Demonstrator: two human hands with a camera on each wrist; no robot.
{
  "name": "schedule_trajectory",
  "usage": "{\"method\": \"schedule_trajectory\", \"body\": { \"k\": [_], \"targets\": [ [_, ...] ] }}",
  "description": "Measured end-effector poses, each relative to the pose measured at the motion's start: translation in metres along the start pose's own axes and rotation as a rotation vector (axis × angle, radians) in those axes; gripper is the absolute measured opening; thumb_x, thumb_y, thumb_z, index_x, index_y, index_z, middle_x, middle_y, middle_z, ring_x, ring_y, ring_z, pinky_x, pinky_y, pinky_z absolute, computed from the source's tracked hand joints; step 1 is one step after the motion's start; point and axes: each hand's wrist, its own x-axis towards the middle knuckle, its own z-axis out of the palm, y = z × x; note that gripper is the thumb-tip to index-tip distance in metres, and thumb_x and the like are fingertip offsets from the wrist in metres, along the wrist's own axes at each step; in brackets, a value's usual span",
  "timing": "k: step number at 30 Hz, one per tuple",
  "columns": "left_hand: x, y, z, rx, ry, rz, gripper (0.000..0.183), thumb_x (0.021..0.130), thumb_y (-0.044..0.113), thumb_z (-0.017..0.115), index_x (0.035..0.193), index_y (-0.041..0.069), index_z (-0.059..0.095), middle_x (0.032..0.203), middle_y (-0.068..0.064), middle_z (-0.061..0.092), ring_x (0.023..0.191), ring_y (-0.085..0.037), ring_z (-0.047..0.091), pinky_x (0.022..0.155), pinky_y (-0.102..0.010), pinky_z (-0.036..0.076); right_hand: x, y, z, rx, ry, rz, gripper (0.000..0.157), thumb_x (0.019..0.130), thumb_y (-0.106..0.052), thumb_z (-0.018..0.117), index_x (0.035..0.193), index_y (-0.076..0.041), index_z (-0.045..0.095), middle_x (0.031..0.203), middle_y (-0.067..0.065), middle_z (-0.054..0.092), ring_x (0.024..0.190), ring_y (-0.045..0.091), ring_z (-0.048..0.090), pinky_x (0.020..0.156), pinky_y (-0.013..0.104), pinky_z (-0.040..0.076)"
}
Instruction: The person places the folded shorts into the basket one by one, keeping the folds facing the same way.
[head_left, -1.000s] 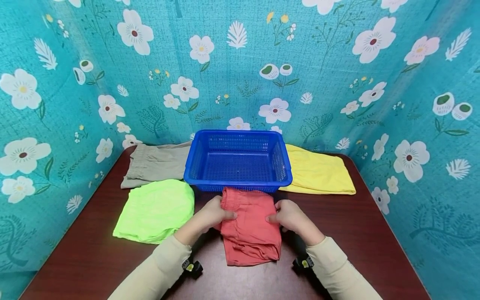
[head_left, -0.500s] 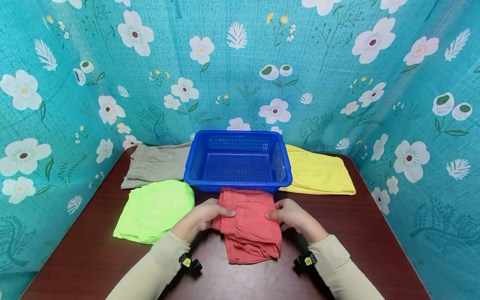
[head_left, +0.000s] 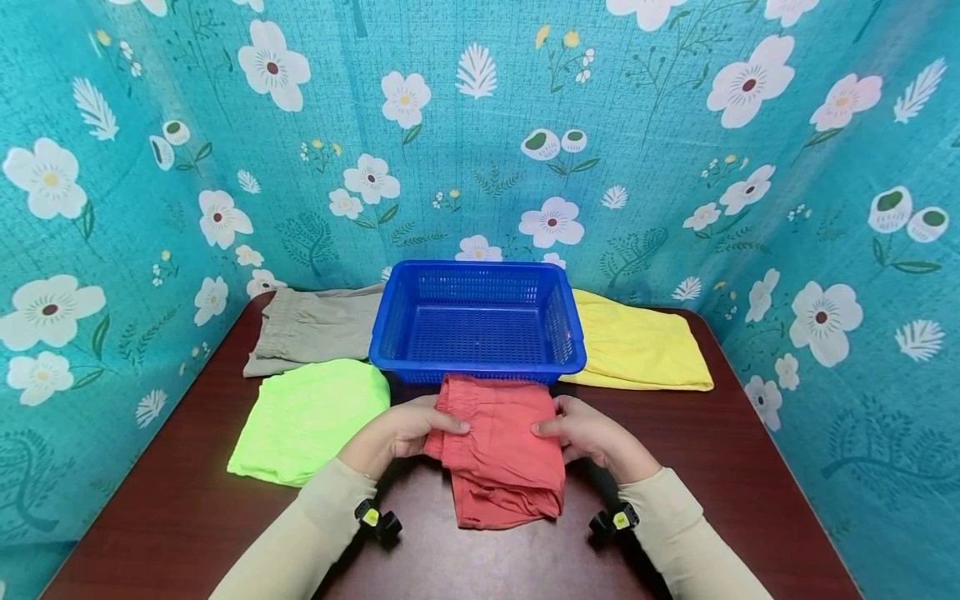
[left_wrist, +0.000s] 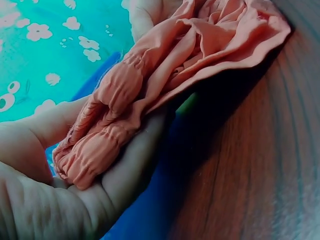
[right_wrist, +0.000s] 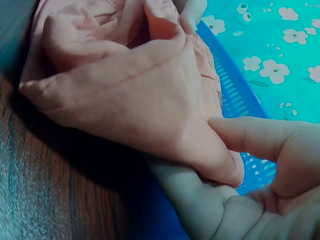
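— While the left hand (head_left: 406, 427) pinches one side of the red garment (head_left: 501, 442), what does the right hand (head_left: 588, 429) do?
— Pinches the opposite edge, thumb on top; the garment is lower centre in the head view, just below the blue basket (head_left: 480, 367).

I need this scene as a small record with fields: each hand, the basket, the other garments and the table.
Left hand: grips the left edge of the folded red garment
Right hand: grips its right edge
Basket: blue, just behind the red garment
Garments at left: lime green garment, grey garment behind it
Garment at right: yellow garment
Table: dark reddish brown
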Motion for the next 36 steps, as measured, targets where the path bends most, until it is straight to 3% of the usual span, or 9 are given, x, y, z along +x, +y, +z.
{"method": "schedule_trajectory", "body": {
  "k": [14,24,29,36],
  "targets": [
    [-0.011,0.013,0.001,0.035,-0.019,0.005,0.049,0.09,0.001,0.059,0.136,0.004,0.045,0.119,-0.016,0.065,0.1,-0.029,0.067,0.084,-0.048,0.054,-0.004,-0.004,-0.003,0.072,-0.107,-0.016,0.043,0.09,-0.014,0.065,0.124,0.008,0.049,0.095,0.016,0.071,0.083,0.027,0.071,0.07,0.048,0.057],
    [-0.02,0.021,0.004,0.032,-0.111,-0.006,0.049,0.094,0.0,0.054,0.141,0.005,0.04,0.126,-0.018,0.061,0.106,-0.031,0.065,0.087,-0.05,0.052,-0.012,-0.01,-0.01,0.073,-0.215,-0.026,0.045,0.091,-0.015,0.064,0.126,0.007,0.046,0.098,0.017,0.071,0.083,0.028,0.072,0.068,0.048,0.057],
    [-0.023,0.024,0.005,0.023,-0.151,-0.018,0.05,0.094,-0.001,0.052,0.142,0.005,0.038,0.129,-0.019,0.059,0.109,-0.032,0.064,0.088,-0.052,0.051,-0.014,-0.013,-0.012,0.072,-0.229,-0.023,0.046,0.09,-0.016,0.066,0.127,0.005,0.047,0.099,0.018,0.071,0.083,0.03,0.072,0.068,0.048,0.057],
    [-0.025,0.024,0.015,0.028,-0.113,-0.004,0.05,0.093,-0.001,0.054,0.141,0.003,0.038,0.126,-0.018,0.061,0.105,-0.03,0.066,0.086,-0.05,0.053,-0.018,-0.017,-0.017,0.05,-0.229,-0.037,0.051,0.09,-0.018,0.067,0.13,0.004,0.046,0.103,0.019,0.07,0.085,0.031,0.072,0.069,0.05,0.056]
  ]
}}
